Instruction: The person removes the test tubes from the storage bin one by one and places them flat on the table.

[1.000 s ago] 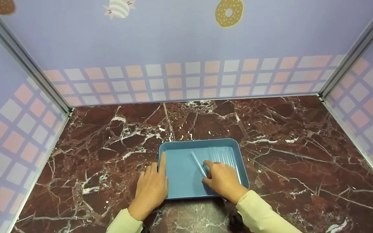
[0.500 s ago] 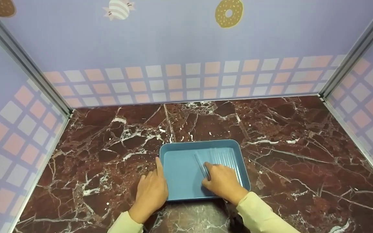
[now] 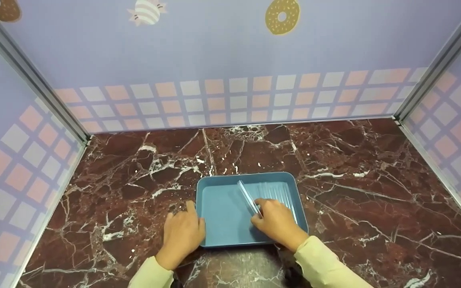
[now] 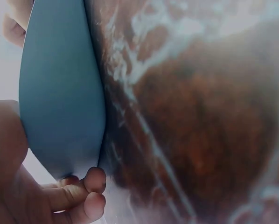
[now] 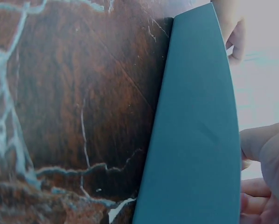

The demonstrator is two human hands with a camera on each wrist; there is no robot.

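Note:
A shallow blue tray (image 3: 224, 244) lies on the dark red marbled tabletop. My right hand (image 3: 276, 222) is over the tray's right half and pinches a clear straw (image 3: 247, 196) between thumb and index finger. The straw slants toward the far left; whether it is one or two close together I cannot tell. Several more clear straws (image 3: 278, 192) lie side by side in the tray's right part, partly hidden by that hand. At the tray's left side, my left hand (image 3: 184, 234) holds the near corner, with the thumb at the rim and curled fingers (image 4: 95, 179) against the outer wall.
Purple panels (image 3: 230, 52) with pink and white squares enclose the back and both sides of the tabletop (image 3: 374, 192). Metal strips (image 3: 434, 64) run down the corners. Small white flecks (image 3: 236, 168) dot the surface behind the tray.
The straw in my right hand has its far end raised a little, and that hand has barely moved. My left index finger has drawn back from the tray's left rim and bent.

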